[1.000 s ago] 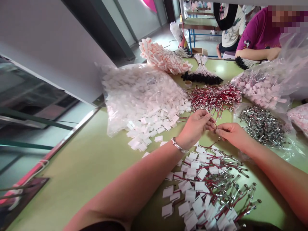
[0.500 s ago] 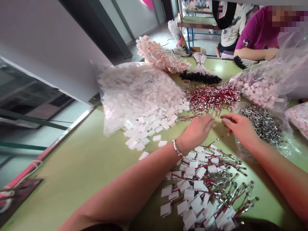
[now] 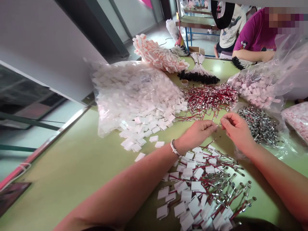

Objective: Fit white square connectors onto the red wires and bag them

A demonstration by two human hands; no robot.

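Note:
My left hand [image 3: 202, 132], with a bracelet at the wrist, has its thumb and fingers pinched together. Close by on the right, my right hand [image 3: 235, 127] is pinched too, its fingertips almost meeting the left ones. Whatever lies between the fingertips is too small to make out. Just beyond the hands is a heap of short red wires [image 3: 211, 96] with metal ends. Right of my right hand, small glass-and-metal tubes [image 3: 258, 125] fill an opened plastic bag. Under my wrists lie many white tabs [image 3: 190, 195] joined to red wires and similar tubes.
A big clear bag [image 3: 137, 86] spills white plastic pieces leftward of the hands. Behind stand bundles of orange-white wires [image 3: 158, 54] and black-tipped white wires [image 3: 198, 72]. A bag of pinkish pieces [image 3: 257, 88] sits at the right. Across the table, a person in a purple shirt [image 3: 250, 35] rests an arm.
My two hands have drawn closer together, and the right fingers have closed into a pinch. The view has shifted slightly.

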